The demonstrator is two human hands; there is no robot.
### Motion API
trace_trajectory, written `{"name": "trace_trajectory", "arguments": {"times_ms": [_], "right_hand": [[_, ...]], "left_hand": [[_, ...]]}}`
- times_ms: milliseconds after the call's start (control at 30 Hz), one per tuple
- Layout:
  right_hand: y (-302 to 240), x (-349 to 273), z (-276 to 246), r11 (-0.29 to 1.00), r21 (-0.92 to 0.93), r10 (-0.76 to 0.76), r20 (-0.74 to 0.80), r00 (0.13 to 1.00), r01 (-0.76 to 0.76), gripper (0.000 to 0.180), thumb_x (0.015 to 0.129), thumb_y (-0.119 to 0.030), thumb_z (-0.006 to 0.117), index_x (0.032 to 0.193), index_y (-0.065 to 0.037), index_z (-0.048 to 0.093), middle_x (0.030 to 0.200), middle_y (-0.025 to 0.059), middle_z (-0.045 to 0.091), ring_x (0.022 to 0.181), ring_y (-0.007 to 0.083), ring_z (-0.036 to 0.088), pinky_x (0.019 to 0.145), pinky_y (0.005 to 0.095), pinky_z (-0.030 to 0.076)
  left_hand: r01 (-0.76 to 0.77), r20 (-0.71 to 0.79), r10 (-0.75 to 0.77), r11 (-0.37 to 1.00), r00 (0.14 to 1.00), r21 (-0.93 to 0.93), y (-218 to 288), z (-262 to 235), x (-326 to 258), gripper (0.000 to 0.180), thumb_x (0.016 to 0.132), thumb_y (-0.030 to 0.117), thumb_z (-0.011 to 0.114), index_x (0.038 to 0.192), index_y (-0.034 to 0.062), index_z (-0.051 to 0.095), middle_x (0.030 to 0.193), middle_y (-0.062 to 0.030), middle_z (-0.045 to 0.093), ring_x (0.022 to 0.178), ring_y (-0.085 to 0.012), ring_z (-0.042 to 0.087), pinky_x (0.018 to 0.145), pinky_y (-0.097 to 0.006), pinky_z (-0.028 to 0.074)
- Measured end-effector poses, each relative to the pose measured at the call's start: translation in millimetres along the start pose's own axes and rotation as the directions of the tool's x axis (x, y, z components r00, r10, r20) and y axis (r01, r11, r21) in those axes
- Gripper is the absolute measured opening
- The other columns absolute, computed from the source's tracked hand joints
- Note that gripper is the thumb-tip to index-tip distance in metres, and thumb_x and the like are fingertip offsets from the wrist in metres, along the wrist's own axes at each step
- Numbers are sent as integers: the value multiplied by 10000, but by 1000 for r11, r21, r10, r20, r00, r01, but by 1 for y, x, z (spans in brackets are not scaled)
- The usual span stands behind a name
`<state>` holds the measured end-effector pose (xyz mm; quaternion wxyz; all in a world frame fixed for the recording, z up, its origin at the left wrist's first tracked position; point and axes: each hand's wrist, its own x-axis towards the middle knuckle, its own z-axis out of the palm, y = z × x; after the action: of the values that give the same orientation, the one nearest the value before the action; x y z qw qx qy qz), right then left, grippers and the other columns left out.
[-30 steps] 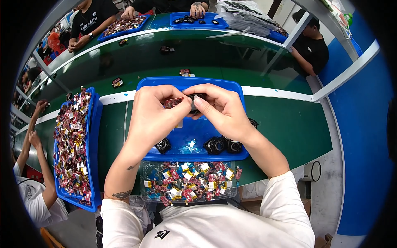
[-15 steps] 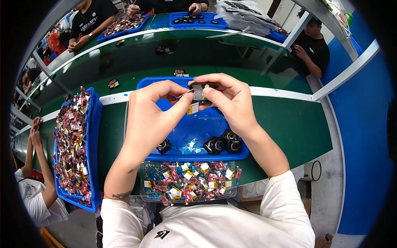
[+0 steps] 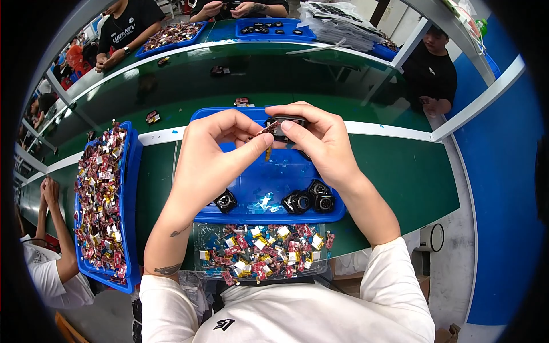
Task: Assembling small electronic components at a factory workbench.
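Above a blue tray [image 3: 246, 186], my right hand [image 3: 325, 137] grips a small black watch-like case [image 3: 297, 119], thumb on its near face. My left hand [image 3: 214, 151] pinches a small reddish circuit board [image 3: 271, 129] against the case's left side. A strip of yellow, apparently the edge of a battery [image 3: 268, 154], hangs below the left fingertips. Whether the board sits inside the case is hidden by my fingers. In the tray lie several black cases [image 3: 323, 201] at the right front and another black case [image 3: 225, 201] at the left front, with blue film scraps [image 3: 266, 201] between.
Close to my body, a clear tray [image 3: 197, 243] holds many boards with batteries. A long blue bin [image 3: 135, 171] heaped with similar parts stands at left. Beyond a white rail [image 3: 377, 128] runs a green belt [image 3: 200, 77] carrying a few boards. Co-workers sit across and at left.
The battery below my left fingers has turned from face-on to edge-on, and the board has come closer against the case. Boards on the belt have shifted slightly left.
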<state>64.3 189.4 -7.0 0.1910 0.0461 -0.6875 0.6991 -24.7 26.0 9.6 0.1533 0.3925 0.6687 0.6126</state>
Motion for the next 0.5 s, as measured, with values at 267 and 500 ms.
{"name": "trace_trajectory", "arguments": {"times_ms": [267, 500], "right_hand": [[-3, -3, 0, 996, -78, -44, -89, 995, 37, 209, 862, -39, 620, 1061, 9, 661, 911, 75, 674, 820, 104, 634, 706, 224, 522], [-1, -5, 1, 989, -104, -117, -155, 981, 101, 214, 832, -5, 626, 1040, 18, 666, 895, 76, 678, 790, 84, 627, 683, 213, 518]], "left_hand": [[70, 82, -63, 994, 995, -80, -2, -4, 0, 104, 824, 84, 687, 807, -12, 649, 757, -23, 643, 718, -53, 573, 673, -195, 449], [35, 55, -32, 998, 998, -57, -5, 2, 0, 200, 851, 168, 670, 812, -28, 685, 703, -24, 643, 639, -38, 543, 585, -200, 429]]}}
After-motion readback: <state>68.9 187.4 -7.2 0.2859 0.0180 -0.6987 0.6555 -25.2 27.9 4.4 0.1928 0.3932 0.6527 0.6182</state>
